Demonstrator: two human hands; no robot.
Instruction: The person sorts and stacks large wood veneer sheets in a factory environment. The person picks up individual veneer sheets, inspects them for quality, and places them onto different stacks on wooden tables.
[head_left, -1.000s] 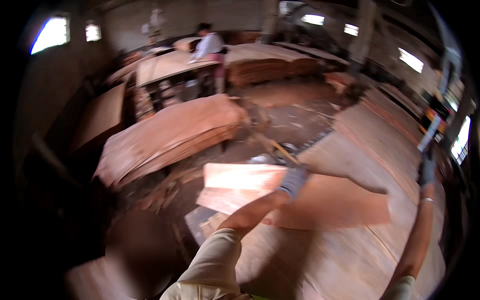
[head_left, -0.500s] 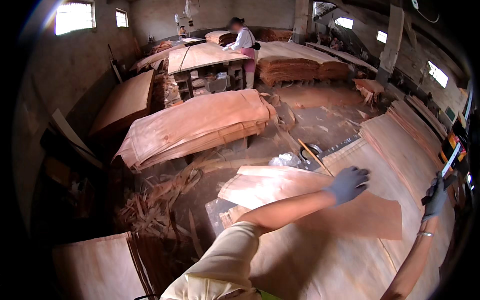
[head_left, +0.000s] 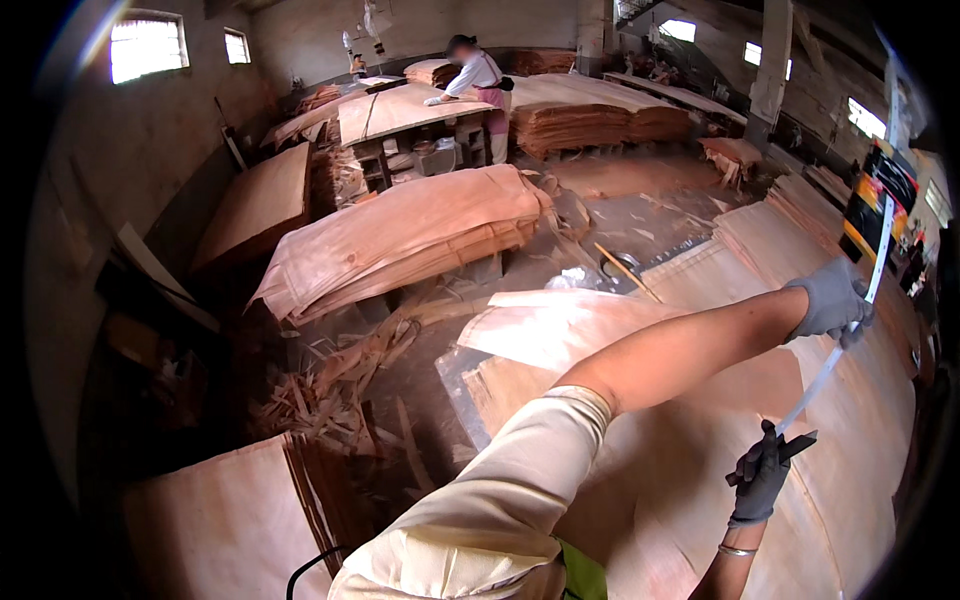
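My left hand (head_left: 836, 298), in a grey glove, is closed around a narrow white strip of tape (head_left: 812, 388). The tape runs up to a black, orange and yellow holder (head_left: 880, 200) at the right. Lower down, my right hand (head_left: 762, 478), gloved with dark fingertips, grips a dark flat tool (head_left: 800, 445); its exact kind is not clear. The tape's lower end meets this hand at the fingers. Beneath both arms lies a broad pale wood veneer sheet (head_left: 660, 500), with a smaller reddish veneer piece (head_left: 570, 325) on it, partly hidden by my left forearm.
A thin yellow stick (head_left: 628, 272) lies by the far edge of my stack. Beyond stands a low veneer stack (head_left: 410, 235), with veneer scraps (head_left: 330, 385) on the floor. Another person (head_left: 478, 85) leans over a far table (head_left: 400, 112). More veneer (head_left: 220, 510) stands at lower left.
My left hand has moved right from above the veneer piece and taken hold of the tape. My right hand has come down and left, drawing the tape with it. The view has shifted slightly.
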